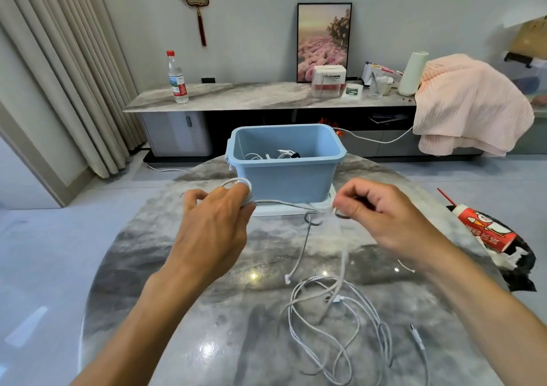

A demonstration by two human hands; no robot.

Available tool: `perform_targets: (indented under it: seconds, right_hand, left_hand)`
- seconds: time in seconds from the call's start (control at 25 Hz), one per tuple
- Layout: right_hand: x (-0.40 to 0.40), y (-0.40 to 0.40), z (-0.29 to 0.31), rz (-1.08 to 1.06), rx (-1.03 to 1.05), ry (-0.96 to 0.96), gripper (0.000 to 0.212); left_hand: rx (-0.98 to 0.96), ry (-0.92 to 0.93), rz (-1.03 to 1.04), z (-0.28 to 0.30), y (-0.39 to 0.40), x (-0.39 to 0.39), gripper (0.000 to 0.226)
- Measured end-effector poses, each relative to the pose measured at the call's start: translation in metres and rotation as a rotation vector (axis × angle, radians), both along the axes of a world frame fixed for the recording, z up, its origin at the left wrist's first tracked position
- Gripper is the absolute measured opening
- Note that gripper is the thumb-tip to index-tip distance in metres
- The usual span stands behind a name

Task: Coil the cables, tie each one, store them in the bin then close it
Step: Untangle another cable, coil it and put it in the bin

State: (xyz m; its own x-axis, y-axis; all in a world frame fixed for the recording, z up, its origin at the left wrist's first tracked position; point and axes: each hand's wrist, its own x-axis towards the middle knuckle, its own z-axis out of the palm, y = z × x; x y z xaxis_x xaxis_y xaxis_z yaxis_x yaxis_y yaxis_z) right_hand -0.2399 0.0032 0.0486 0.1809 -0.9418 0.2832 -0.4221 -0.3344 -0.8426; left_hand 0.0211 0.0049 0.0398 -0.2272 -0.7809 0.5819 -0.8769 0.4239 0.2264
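In a living room with a marble sideboard point(236, 96) along the back wall, we work at a round marbled table point(183, 311) whose far edge carries an open blue bin point(288, 175), resting on what looks like its white lid point(296, 209). Our left hand point(213, 222) has its fingers curled round a small coil of white cable point(236, 184); our right hand point(381, 216) pinches that cable's free run between thumb and fingertips. A few coiled cables point(275, 154) already lie in the bin. Near the table's front edge a loose tangle of white cables point(340, 320) waits. By our reckoning the job stands midway: coiling, tying, storing and closing remain.
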Motion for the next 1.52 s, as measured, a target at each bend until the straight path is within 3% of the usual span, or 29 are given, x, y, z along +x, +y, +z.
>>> perform_targets:
  seconds: [0.12,0.2,0.32,0.48,0.56,0.72,0.84,1.0,1.04,1.16,1.28,1.36,1.44,1.52]
  right_hand:
    - [-0.007,-0.004,-0.002,-0.216,0.315,-0.723,0.033]
    - [-0.008,-0.004,-0.002,-0.242,0.519,-1.077,0.036]
    - [0.001,0.001,-0.002,-0.103,0.617,-1.305,0.043]
    - [0.006,0.007,0.007,0.029,0.512,-1.522,0.044]
    - [0.006,0.009,0.009,0.077,0.482,-1.502,0.042]
    - [0.003,0.007,0.009,0.076,0.399,-1.448,0.059]
    - [-0.001,0.005,0.011,0.009,0.312,-1.466,0.034]
    - [-0.036,-0.009,0.012,-0.269,0.183,-1.522,0.013]
    - [-0.048,-0.013,0.01,-0.346,0.196,-1.522,0.011]
    - [-0.08,-0.024,-0.005,-0.507,0.317,-1.433,0.034]
    - [-0.12,-0.024,-0.023,-0.659,0.348,-1.29,0.028]
    - [-0.144,-0.019,-0.034,-0.753,0.39,-1.215,0.027]
    - [-0.144,-0.02,-0.049,-0.753,0.545,-1.102,0.035]
    - [-0.115,-0.024,-0.055,-0.664,0.699,-0.954,0.039]
  left_hand:
    - [0.093,0.033,0.175,0.0,-0.007,0.015,0.025]
    - [0.114,0.032,0.23,0.0,-0.004,0.012,0.024]
    - [0.118,0.031,0.261,-0.003,-0.005,0.007,0.022]
    - [0.192,0.048,0.302,-0.008,-0.014,0.012,0.022]
    - [0.223,0.088,0.311,-0.01,-0.017,0.013,0.023]
    - [0.248,0.079,0.31,-0.01,-0.018,0.012,0.023]
    - [0.254,0.086,0.329,-0.011,-0.018,0.015,0.024]
    - [0.323,0.086,0.48,-0.01,-0.023,0.041,0.018]
    - [0.333,0.091,0.513,-0.009,-0.024,0.047,0.018]
    - [0.309,0.141,0.579,-0.002,-0.024,0.065,0.019]
    - [0.251,0.247,0.727,0.007,-0.026,0.097,0.025]
    - [0.233,0.425,0.805,0.01,-0.023,0.121,0.032]
    - [0.222,0.615,0.768,0.013,-0.021,0.124,0.034]
    - [0.214,0.636,0.624,0.017,-0.021,0.103,0.033]
